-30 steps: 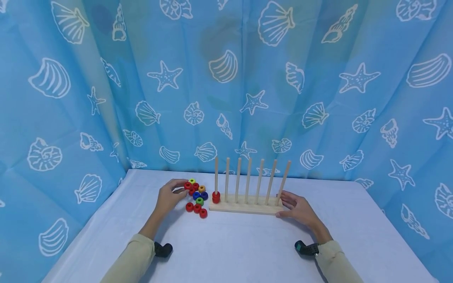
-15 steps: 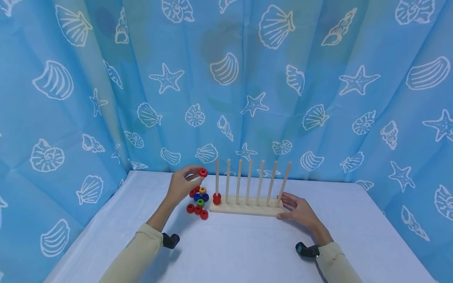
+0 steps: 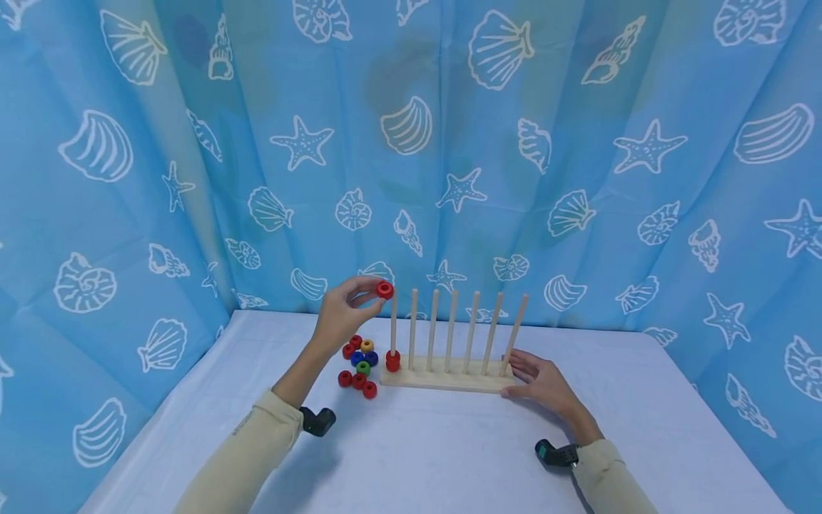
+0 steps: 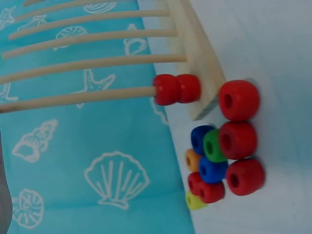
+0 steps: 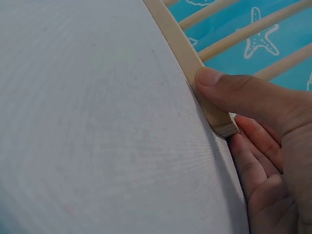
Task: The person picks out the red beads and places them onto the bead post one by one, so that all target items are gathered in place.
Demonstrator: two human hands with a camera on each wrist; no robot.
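My left hand (image 3: 342, 314) pinches a red bead (image 3: 384, 290) right at the top of the leftmost peg (image 3: 394, 325). In the left wrist view the held bead is out of sight. The wooden peg rack (image 3: 443, 378) has a long flat base with a row of several upright pegs. Two red beads (image 4: 176, 89) are stacked at the bottom of the leftmost peg. My right hand (image 3: 546, 385) grips the base's right end, and the right wrist view shows the thumb (image 5: 243, 92) on its front edge and the fingers round the end.
Loose beads lie left of the rack: several red beads (image 3: 359, 381), blue beads (image 3: 371, 358), a green bead (image 3: 362, 368), an orange bead (image 3: 367, 345) and a yellow bead (image 4: 195, 201). A white cloth (image 3: 449, 450) covers the table. A blue shell-patterned curtain (image 3: 411, 200) hangs behind.
My left hand has lifted a red bead from the back of the pile, carrying it up and right to the leftmost peg's tip. The right hand stays on the rack.
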